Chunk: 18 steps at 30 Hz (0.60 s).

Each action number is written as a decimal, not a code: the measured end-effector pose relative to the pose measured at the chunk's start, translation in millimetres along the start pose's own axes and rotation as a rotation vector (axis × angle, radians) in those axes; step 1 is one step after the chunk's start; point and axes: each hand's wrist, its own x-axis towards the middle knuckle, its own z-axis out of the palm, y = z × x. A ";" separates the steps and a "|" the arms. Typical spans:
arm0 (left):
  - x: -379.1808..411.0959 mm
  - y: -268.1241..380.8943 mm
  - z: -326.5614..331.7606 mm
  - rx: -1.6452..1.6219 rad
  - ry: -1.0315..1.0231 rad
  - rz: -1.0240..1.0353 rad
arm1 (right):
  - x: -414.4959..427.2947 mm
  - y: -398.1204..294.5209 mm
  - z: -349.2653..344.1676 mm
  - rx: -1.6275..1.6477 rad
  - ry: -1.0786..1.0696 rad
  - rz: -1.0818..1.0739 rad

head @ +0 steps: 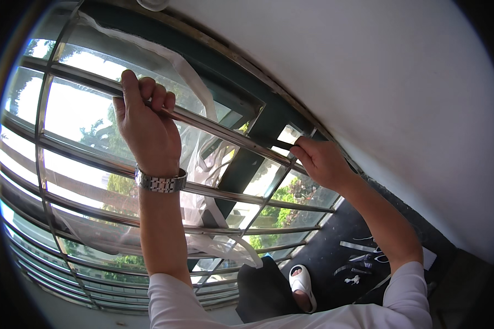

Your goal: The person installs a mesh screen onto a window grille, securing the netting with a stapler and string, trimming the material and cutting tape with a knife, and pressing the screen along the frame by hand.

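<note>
My left hand (148, 111), with a metal-link watch (162, 182) on its wrist, is closed around the top tube of a stainless steel window grille (218, 129). Between the thumb and fingers of my right hand (323, 162) is a thin dark object (283, 144), pointing left towards the window frame (241, 170). Its far end blends into the dark green frame, so its kind is unclear. Behind the bars, a sheer white mesh (191, 193) hangs bunched and loose. A white edging strip (189, 74) runs along its top and curls down near the frame.
A white wall (333, 61) rises on the right. On the black surface (325, 246) below lie scissors (381, 258), a pale strip (356, 246) and several scraps. My foot, in a white slide sandal (301, 283), stands there. Trees (280, 205) show outside through the glass.
</note>
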 end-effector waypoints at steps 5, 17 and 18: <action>3.8 -1.7 -4.2 -0.005 -0.013 0.013 | 10.9 -3.9 -7.8 -0.184 -0.080 -0.071; 0.5 0.3 0.2 -0.018 0.002 -0.001 | 43.6 2.9 -17.3 0.262 -0.523 0.284; 0.0 -0.8 -0.8 -0.017 0.002 -0.001 | 40.6 1.4 -19.2 0.260 -0.527 0.284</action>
